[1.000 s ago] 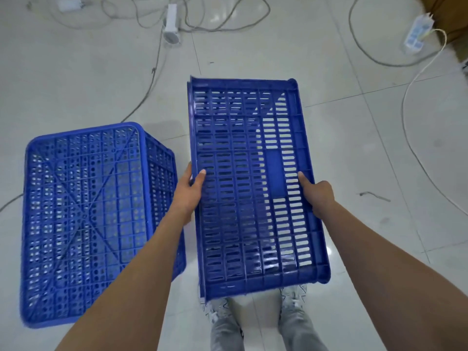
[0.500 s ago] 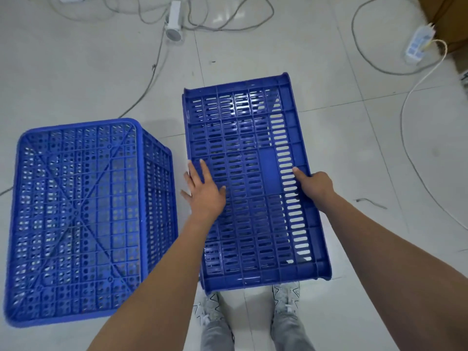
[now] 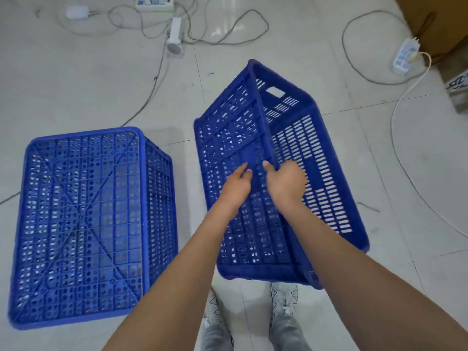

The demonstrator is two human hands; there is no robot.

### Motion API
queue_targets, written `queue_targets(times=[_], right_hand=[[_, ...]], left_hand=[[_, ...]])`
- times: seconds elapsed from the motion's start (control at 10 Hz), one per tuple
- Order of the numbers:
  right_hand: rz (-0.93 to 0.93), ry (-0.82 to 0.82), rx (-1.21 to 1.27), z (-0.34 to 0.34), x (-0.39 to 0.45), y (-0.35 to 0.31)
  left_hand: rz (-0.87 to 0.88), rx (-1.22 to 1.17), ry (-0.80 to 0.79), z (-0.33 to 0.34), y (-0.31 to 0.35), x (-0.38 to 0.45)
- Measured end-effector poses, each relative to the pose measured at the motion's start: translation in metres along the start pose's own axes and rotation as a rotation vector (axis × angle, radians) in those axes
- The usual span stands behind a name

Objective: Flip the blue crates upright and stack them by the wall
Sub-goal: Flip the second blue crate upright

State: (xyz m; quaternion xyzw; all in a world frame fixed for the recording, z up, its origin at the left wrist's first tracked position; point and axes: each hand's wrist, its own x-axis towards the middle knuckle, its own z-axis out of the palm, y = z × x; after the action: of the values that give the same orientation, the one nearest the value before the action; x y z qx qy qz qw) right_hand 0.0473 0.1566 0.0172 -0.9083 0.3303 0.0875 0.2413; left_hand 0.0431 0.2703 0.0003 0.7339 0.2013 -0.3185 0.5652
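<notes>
Two blue slatted crates are in view. One crate (image 3: 83, 224) lies upside down on the floor at the left, its crossed base facing up. The second crate (image 3: 319, 158) is tipped onto a long edge in front of me, base facing left and a long side with a handle hole facing right. My right hand (image 3: 287, 183) grips the raised corner ridge between base and side, thumb on the base. My left hand (image 3: 235, 188) rests against the base just left of it, fingers relaxed.
Cables run across the tiled floor behind the crates, with a power strip (image 3: 154, 1) at the top, another power strip (image 3: 405, 53) at the upper right and a white cylinder (image 3: 175, 34). A cardboard box (image 3: 459, 89) sits at the right edge. My shoes (image 3: 283, 297) stand below the tipped crate.
The right-hand crate has rolled from lying flat up onto its long edge. Both hands moved from its two sides to meet at the raised ridge in the middle.
</notes>
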Motion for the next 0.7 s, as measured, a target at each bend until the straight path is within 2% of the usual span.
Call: queue_targets(times=[0.2,0.3,0.4,0.5,0.6,0.7], right_hand=[[-0.083,-0.186,0.032,0.058,-0.030,0.009],[-0.097,-0.314,0.066,0.084,-0.037,0.015],[-0.141,-0.404,0.165,0.104,-0.040,0.009],[-0.189,-0.470,0.162,0.118,-0.038,0.008],[-0.372,-0.504,0.118,0.125,-0.038,0.016],[-0.435,-0.679,0.001,0.124,-0.038,0.019]], left_hand=[[-0.144,-0.230,-0.064,0.004,-0.012,0.010],[-0.183,-0.165,-0.021,-0.002,-0.022,0.017],[-0.145,-0.169,0.044,-0.009,-0.034,0.027],[-0.146,-0.161,0.093,-0.016,-0.047,0.036],[-0.166,-0.152,0.131,-0.021,-0.054,0.046],[-0.249,-0.146,0.161,-0.027,-0.064,0.055]])
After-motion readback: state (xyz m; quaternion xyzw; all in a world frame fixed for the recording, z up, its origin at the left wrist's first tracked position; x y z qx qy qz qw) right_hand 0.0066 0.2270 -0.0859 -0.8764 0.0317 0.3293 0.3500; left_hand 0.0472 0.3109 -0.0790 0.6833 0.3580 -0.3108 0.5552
